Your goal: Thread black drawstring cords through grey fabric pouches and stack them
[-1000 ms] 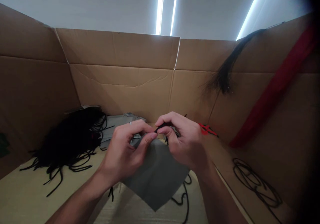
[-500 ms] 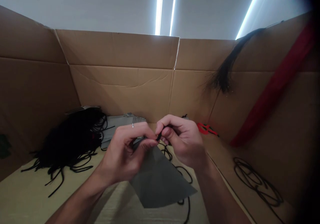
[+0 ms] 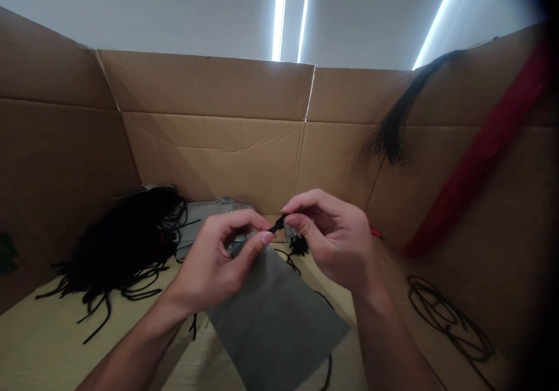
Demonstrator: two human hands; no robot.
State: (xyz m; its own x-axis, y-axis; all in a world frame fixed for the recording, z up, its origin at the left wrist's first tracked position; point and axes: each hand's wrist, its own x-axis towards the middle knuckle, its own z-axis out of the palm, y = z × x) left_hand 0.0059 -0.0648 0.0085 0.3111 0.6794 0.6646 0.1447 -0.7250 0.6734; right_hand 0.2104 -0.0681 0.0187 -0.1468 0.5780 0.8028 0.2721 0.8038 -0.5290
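Between my two hands runs a short stretch of black cord (image 3: 276, 225), which looks knotted or doubled. My left hand (image 3: 222, 251) pinches its lower end together with the top corner of a grey sheet (image 3: 279, 315), thumb against forefinger. The cord's upper end is in the closed thumb and forefinger of my right hand (image 3: 332, 234). The sheet hangs below my left fingers, its lower edge out of view. Behind and beneath it, more black cord shows on the table, partly covered. Where the cord meets the sheet is hidden by my left fingertips.
A heap of black cords (image 3: 122, 245) lies at the left, beside a stack of grey sheets (image 3: 196, 222). Coiled cord (image 3: 449, 321) rests at the right. Cardboard walls (image 3: 209, 141) surround the table, with black strands (image 3: 395, 129) and red cloth (image 3: 480, 164) on the right.
My right hand has moved slightly right and up, showing more cord between the hands. The grey sheet hangs lower and more of it shows. My right hand now covers most of the red-handled tool.
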